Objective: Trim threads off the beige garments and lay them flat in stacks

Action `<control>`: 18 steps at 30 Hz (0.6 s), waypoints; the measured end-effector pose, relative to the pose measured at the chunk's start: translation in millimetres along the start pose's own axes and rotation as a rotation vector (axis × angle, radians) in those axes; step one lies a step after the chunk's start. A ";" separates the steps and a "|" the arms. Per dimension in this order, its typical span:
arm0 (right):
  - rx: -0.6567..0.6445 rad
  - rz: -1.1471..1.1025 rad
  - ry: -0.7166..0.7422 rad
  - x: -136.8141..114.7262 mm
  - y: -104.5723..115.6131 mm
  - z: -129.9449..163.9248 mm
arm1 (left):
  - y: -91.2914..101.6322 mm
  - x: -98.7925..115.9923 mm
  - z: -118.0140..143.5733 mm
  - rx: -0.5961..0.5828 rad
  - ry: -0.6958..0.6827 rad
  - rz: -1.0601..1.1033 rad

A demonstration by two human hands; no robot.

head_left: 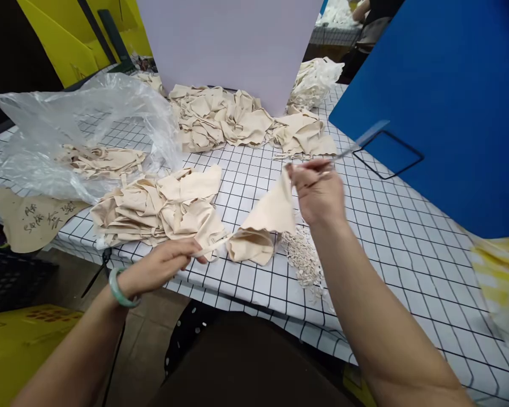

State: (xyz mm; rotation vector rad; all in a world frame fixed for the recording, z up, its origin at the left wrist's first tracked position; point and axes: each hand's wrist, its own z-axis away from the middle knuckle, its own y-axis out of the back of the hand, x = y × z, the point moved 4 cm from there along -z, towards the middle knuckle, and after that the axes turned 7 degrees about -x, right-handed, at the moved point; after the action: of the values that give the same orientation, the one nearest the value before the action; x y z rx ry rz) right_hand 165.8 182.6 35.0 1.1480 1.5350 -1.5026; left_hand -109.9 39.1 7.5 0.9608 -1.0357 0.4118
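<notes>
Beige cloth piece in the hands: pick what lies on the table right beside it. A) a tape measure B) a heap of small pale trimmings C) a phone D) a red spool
B: a heap of small pale trimmings lies on the checked tablecloth just beside the cloth piece held by the left hand and right hand.

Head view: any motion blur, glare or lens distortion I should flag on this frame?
Head view: the scissors in the right hand are smeared by motion blur, while the left hand and the beige fabric piece stay fairly sharp; the plastic bag shows soft white glare; lighting is even with faint shadows; the grid tablecloth lines bend towards the edges, showing wide-angle distortion.
</notes>
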 end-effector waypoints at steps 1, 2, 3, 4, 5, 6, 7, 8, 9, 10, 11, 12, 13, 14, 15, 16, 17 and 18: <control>-0.037 0.114 -0.070 17.6 2.5 -1.8 | -8.3 -0.8 3.0 -0.063 0.018 -0.037; -0.073 0.232 -0.118 32.1 6.0 0.8 | -15.9 -0.7 5.3 -0.117 0.042 -0.077; -0.102 0.345 -0.145 43.2 10.0 6.7 | -22.3 0.3 6.2 -0.146 0.066 -0.117; -0.119 0.445 -0.150 50.5 14.2 14.6 | -26.9 1.8 5.4 -0.140 0.083 -0.159; -0.129 0.526 -0.140 54.7 17.9 23.3 | -29.9 3.7 2.3 -0.097 0.089 -0.208; -0.139 0.583 -0.135 57.2 20.6 31.6 | -31.7 5.5 -3.4 -0.024 0.088 -0.264; -0.156 0.617 -0.146 59.2 22.1 39.0 | -32.8 6.5 -11.6 0.066 0.082 -0.322; -0.182 0.632 -0.170 61.1 22.4 45.1 | -34.0 6.3 -22.2 0.154 0.077 -0.380; -0.216 0.639 -0.197 63.1 21.5 50.1 | -35.9 4.7 -34.7 0.224 0.073 -0.435; -0.258 0.653 -0.223 65.4 19.7 54.3 | -38.4 2.0 -48.7 0.270 0.075 -0.488; -0.303 0.681 -0.240 68.0 17.5 58.0 | -41.3 -1.6 -62.8 0.292 0.084 -0.536; -0.344 0.721 -0.242 70.7 15.5 61.7 | -43.9 -5.0 -75.9 0.302 0.092 -0.571; -0.380 0.767 -0.230 73.7 13.8 65.5 | -45.8 -7.3 -86.8 0.309 0.089 -0.590; -0.406 0.808 -0.207 76.7 12.7 69.3 | -46.7 -7.7 -94.4 0.321 0.072 -0.585; -0.423 0.837 -0.176 79.7 12.1 73.1 | -46.7 -6.3 -98.7 0.333 0.043 -0.550; -0.429 0.852 -0.138 82.4 11.7 76.4 | -45.8 -3.3 -99.7 0.344 0.009 -0.488; -0.427 0.863 -0.096 84.4 11.3 78.8 | -44.1 1.1 -98.1 0.352 -0.025 -0.408; -0.416 0.869 -0.065 85.8 10.9 80.1 | -41.7 6.2 -94.8 0.354 -0.049 -0.320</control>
State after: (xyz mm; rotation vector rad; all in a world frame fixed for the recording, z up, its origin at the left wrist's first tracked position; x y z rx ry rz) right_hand 135.9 113.1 -55.4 1.2508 1.0069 -0.5984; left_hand -27.3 93.9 -22.9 1.4365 -0.8468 0.3103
